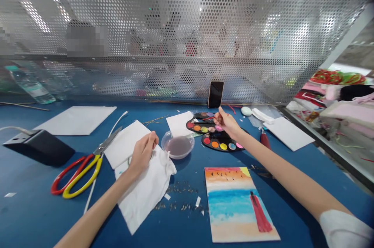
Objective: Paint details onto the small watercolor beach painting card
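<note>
Head view, near to far: possible risk of red paint dripping from thin red-tipped brush (209,118) onto beach painting (233,205), if carried across it. Left hand (143,152) half curled, fingers gripping crumpled white cloth (147,197). Right hand (227,123) pinching brush above watercolour palette (222,145), near bowl of murky water (177,146). Farther, phone (216,94) upright against perforated metal screen (175,18).

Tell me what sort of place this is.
Most likely an art and craft workspace. A blue worktable holds watercolour palettes, a painted beach scene and large scissors, and the right hand holds a thin paintbrush.
</note>
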Demonstrator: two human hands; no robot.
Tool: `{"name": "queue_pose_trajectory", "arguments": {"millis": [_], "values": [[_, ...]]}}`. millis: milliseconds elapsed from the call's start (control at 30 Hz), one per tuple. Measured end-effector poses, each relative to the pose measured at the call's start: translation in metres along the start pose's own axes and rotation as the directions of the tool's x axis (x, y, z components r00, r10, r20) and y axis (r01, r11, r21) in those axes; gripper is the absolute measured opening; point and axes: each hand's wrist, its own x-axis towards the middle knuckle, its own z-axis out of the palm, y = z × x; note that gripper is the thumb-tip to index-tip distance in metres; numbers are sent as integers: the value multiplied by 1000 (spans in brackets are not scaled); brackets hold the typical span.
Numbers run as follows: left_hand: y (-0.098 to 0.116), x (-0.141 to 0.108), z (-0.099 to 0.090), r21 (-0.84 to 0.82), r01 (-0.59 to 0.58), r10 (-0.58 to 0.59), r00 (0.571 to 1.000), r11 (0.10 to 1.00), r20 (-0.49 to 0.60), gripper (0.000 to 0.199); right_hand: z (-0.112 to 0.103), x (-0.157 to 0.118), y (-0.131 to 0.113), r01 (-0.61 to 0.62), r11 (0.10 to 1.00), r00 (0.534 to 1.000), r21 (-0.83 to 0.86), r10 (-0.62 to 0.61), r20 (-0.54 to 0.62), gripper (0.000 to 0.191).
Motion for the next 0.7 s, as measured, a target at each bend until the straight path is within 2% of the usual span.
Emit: {"name": "queue_pose_trajectory", "arguments": {"millis": [133,200,300,367,533,700], "values": [[-2,0,0,-10,1,-1,1000,1000,6,49,-7,-6,-10,55,997,998,-50,-55,-8,65],[-3,1,1,-7,0,0,1000,1000,12,49,-13,-15,-13,136,976,990,-172,-138,0,66],[-3,2,2,-3,-1,2,1000,1000,23,50,-24,-33,-12,277,867,956,-414,-292,28,66],[-3,2,2,1,-3,3,999,1000,34,49,-28,-41,-7,316,812,939,-490,-341,40,66],[-2,2,1,12,3,-4,1000,1000,28,49,-31,-43,7,335,778,934,-532,-346,82,63],[-4,1,-1,5,8,-8,1000,1000,15,49,-31,-42,10,315,750,946,-582,-300,126,65]]}}
